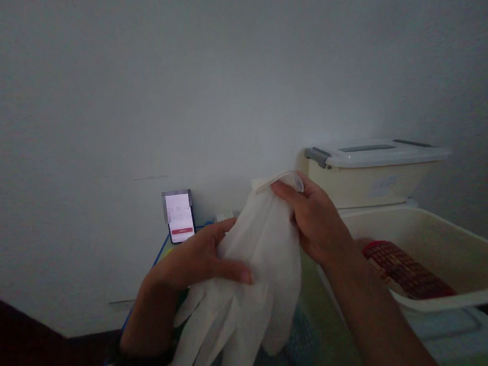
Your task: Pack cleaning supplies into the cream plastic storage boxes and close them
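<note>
Both my hands hold white rubber gloves (pixel 258 275) in front of me, their fingers hanging down toward me. My left hand (pixel 195 259) grips the gloves at the middle, thumb on top. My right hand (pixel 313 216) pinches the cuff end at the top. A dark bead bracelet (pixel 141 359) circles my left wrist.
A lit phone (pixel 179 215) stands propped against the pale wall. To the right sits a cream basin (pixel 469 263) holding a red-brown patterned packet (pixel 406 270); behind it is a lidded plastic box (pixel 375 171). The table (pixel 320 309) has a greenish top with a blue edge.
</note>
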